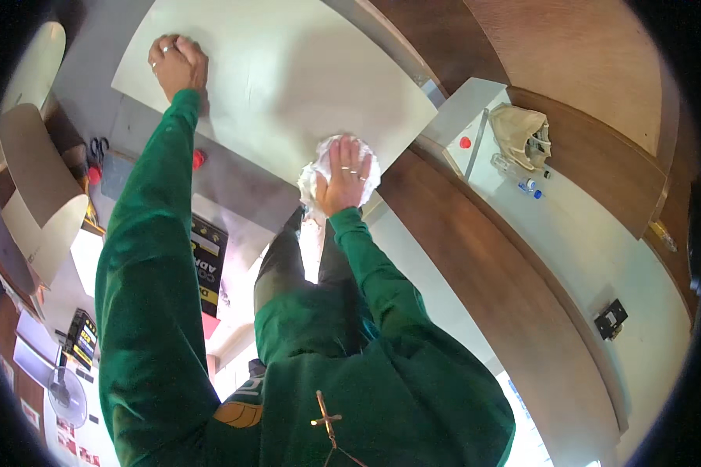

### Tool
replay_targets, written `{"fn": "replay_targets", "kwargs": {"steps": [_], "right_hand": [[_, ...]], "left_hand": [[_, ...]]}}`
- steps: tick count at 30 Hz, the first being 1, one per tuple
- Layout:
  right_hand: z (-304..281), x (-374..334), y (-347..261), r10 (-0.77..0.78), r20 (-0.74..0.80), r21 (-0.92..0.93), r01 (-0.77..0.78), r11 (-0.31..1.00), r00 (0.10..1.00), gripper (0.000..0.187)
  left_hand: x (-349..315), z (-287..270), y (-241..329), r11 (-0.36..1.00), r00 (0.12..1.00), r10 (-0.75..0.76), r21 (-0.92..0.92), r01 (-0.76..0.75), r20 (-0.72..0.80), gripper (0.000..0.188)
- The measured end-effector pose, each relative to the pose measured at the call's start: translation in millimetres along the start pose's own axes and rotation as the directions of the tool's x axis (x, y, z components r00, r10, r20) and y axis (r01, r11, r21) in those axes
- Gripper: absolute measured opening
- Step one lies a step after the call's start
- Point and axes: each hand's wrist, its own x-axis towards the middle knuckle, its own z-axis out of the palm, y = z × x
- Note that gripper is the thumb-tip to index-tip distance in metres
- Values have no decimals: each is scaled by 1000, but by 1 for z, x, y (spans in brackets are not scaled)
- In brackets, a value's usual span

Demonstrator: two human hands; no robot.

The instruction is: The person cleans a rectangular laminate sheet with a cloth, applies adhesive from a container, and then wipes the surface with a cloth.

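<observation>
A pale, smooth panel (pixel 245 86) stretches across in front of me. On its left part rests my left hand (pixel 181 66), rings on its fingers, which are curled in; whether anything is inside them is hidden. At the panel's near edge, right of centre, my right hand (pixel 344 175) presses down on a bunched white cloth (pixel 372 173). Its fingers lie long over the cloth, with the thumb apart at the left. Part of the cloth sticks out around the hand.
To the right, a pale surface holds a beige bag (pixel 518 132), plastic bottles (pixel 522 180), a red cap (pixel 465 142) and a black box-like piece (pixel 611 317). At left are scissors (pixel 99 148), curved panels (pixel 43 156) and a fan (pixel 68 395). A black-and-yellow box (pixel 210 257) stands below my left arm.
</observation>
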Motion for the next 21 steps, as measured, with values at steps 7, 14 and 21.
{"fn": "replay_targets", "kwargs": {"steps": [7, 14, 21], "right_hand": [[-40, 116, 86, 313, -358, 35, -323, 946, 880, 71], [-11, 19, 17, 198, -90, 18, -197, 980, 976, 83], [-11, 33, 26, 240, -139, -69, -252, 965, 961, 80]], "left_hand": [[-8, 6, 23, 998, 997, -54, -36, 56, 58, 34], [-7, 2, 4, 998, 997, -52, 47, 49, 64, 33], [-9, 3, -1, 1000, 999, -18, 14, 18, 51, 32]]}}
